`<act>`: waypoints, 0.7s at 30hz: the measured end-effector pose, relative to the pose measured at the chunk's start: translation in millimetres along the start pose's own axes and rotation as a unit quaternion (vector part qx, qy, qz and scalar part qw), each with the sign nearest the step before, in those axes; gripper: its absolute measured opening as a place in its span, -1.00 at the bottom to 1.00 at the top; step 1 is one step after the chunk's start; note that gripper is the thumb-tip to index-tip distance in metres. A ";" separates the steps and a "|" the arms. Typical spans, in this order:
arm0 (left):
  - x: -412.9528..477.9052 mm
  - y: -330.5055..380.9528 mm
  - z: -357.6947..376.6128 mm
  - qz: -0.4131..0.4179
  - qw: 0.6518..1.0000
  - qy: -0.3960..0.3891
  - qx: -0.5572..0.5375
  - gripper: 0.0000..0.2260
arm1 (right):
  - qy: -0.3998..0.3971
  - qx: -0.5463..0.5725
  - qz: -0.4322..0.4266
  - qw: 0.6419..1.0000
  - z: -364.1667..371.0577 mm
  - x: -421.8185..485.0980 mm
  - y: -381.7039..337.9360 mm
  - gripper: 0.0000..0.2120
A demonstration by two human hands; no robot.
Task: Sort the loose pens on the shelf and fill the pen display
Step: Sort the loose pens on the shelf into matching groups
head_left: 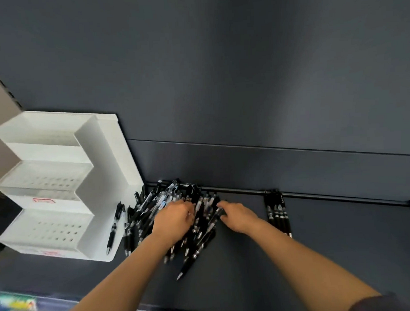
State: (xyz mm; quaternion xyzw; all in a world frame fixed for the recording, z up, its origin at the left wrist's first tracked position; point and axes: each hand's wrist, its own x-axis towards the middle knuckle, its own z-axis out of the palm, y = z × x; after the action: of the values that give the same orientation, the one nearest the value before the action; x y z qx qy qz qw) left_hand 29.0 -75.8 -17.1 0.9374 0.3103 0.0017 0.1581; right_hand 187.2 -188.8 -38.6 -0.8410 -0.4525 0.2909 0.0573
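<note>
Fingertips of left hand (176,218) and right hand (238,215) are lost among pens (202,230).

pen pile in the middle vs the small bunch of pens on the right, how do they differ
The pen pile is a jumble, with pens crossing at many angles; the small bunch lies side by side, parallel. The pen pile holds many pens; the small bunch only a handful. The left hand and right hand are both on the pen pile; the small bunch is untouched. Both are dark pens on the dark shelf.

Matt dark metal shelf (318,244), white smooth plastic pen display (102,182), glossy black plastic pens (197,225).
</note>
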 end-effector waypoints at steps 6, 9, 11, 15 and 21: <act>0.7 -15.3 -2.7 0.075 0.997 -0.025 -0.014 -0.82 | 0.053 0.033 0.096 0.993 14.9 5.0 -20.1 -0.72; 2.1 -19.0 -2.0 0.099 0.994 -0.032 -0.022 -0.82 | 0.111 0.095 0.142 0.979 20.7 6.5 -25.5 -0.79; 3.0 -19.0 -0.3 0.111 0.992 -0.043 -0.031 -0.83 | 0.151 0.164 0.161 0.961 23.0 5.9 -26.2 -0.86; 2.5 -11.7 2.3 0.139 0.988 -0.058 -0.037 -0.83 | 0.232 0.225 0.204 0.924 20.0 -1.0 -18.8 -0.81; -1.9 3.2 7.0 0.158 0.983 -0.091 -0.014 -0.85 | 0.332 0.257 0.209 0.883 11.1 -15.3 -12.1 -0.91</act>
State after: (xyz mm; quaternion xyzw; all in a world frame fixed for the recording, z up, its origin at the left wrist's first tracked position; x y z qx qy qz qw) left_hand 30.0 -81.4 -22.6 0.9684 0.1429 -0.0545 0.1969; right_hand 166.0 -195.7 -36.7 -0.9192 -0.1300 0.1065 0.3561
